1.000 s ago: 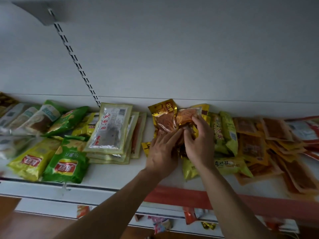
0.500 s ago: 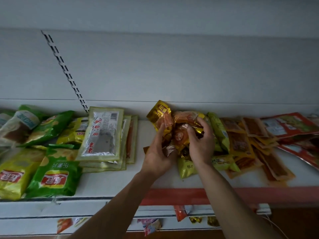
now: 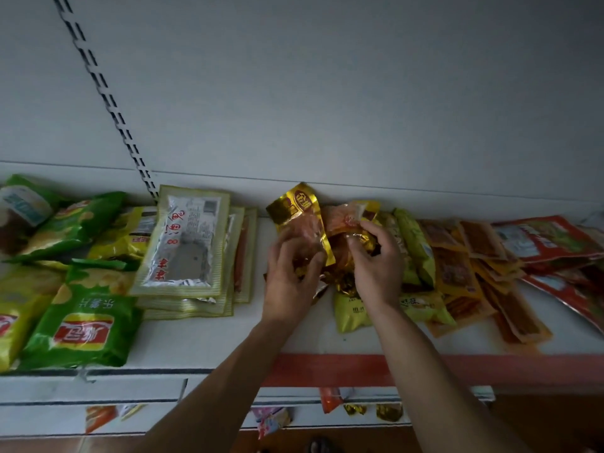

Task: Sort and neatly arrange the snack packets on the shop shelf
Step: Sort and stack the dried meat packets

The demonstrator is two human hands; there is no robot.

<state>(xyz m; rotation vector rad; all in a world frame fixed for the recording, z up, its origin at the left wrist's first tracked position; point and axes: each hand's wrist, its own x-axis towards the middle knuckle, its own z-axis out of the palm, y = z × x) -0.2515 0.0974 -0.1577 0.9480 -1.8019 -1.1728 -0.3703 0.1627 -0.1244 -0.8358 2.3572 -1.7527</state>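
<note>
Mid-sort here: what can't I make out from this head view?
All head view:
- Gold packets: partly covered by left hand and right hand; count unclear.
- Leftmost crisp bag: cut by left edge.
- Red packets: cut by right edge.
- Lower-shelf packets: mostly hidden behind shelf lip.

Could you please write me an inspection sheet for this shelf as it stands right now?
Surface: white shelf, with a red strip along part of its front edge.
Job's things: gold packet and orange packet in the middle heap. Green crisp bags on the left, pale striped packets stacked beside them. Yellow-green packets, brown flat packets and red packets on the right, overlapping untidily.
Clutter: nothing seen.
Hands: left hand grips the gold packet; right hand pinches the orange packet.
Cables: nothing seen.
Surroundings: grey back panel with a slotted upright; lower shelf holding a few packets.
</note>
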